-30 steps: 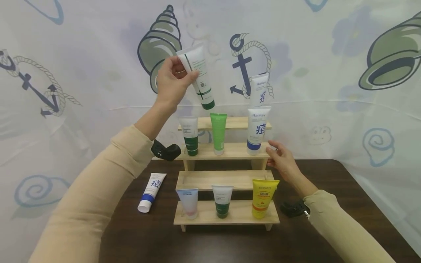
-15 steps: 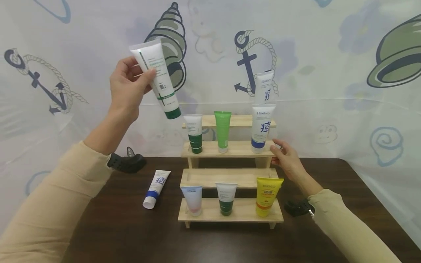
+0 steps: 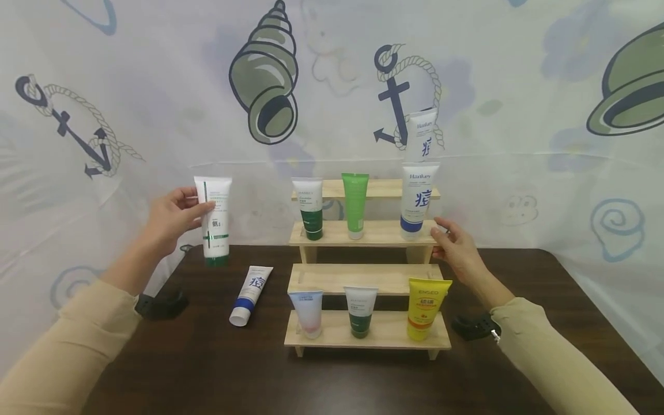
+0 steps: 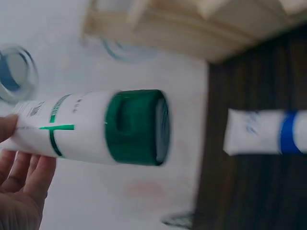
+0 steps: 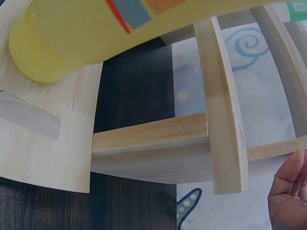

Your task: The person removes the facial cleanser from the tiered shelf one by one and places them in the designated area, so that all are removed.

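The left hand (image 3: 175, 217) pinches the white-green tube (image 3: 218, 225) upright near the far-left corner of the table (image 3: 181, 369), seemingly mid-carry; setting it down calls for lowering. Whether the right hand (image 3: 457, 249) grips the wooden rack's (image 3: 363, 278) right edge, I cannot tell.

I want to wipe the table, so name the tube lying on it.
The white, blue-banded tube left of the rack; the others stand on the rack, except the green-striped one the left hand holds.

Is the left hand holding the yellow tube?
No, the left hand holds a white tube with a green cap, while the yellow tube stands on the bottom shelf.
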A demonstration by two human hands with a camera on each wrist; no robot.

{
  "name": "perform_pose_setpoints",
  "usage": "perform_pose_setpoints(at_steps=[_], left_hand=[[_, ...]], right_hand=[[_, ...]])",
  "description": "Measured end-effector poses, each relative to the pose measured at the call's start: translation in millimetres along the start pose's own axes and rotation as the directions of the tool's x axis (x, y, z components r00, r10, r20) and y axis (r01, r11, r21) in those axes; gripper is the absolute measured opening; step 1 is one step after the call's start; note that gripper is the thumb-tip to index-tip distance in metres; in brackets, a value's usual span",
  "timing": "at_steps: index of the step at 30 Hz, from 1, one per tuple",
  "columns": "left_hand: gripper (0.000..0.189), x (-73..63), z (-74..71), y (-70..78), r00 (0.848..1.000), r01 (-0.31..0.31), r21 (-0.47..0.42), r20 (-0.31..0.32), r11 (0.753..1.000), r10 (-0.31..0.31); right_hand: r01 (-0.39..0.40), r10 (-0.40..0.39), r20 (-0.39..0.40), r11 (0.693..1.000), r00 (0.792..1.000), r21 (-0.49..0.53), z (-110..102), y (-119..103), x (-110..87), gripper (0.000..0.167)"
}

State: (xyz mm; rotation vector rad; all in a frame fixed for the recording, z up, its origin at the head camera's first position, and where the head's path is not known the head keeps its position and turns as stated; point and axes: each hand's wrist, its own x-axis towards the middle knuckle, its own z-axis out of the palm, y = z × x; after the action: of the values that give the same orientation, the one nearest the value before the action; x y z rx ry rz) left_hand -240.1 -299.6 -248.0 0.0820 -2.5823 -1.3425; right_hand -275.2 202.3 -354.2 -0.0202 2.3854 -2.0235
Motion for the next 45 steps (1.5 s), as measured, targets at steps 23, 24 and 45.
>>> perform_pose_setpoints(at_steps=[23, 24, 45], left_hand=[[0.063, 4.7, 33.1, -129.5, 0.956, 0.17, 0.225, 0.198, 0.959, -0.216], [0.063, 5.0, 34.2, -132.0, 0.955, 0.176, 0.229, 0.197, 0.957, -0.223], [0.062, 13.0, 54.5, -164.1, 0.927, 0.285, 0.275, 0.166, 0.918, -0.337]], right_hand=[[0.02, -0.02, 0.01, 1.0, 1.0, -0.001, -1, -1, -1.2, 0.06], [0.017, -0.017, 0.009, 1.0, 1.0, -0.001, -1, -1, -1.2, 0.06], [-0.01, 0.01, 0.007, 1.0, 1.0, 0.02, -1, -3, -0.6, 0.061]])
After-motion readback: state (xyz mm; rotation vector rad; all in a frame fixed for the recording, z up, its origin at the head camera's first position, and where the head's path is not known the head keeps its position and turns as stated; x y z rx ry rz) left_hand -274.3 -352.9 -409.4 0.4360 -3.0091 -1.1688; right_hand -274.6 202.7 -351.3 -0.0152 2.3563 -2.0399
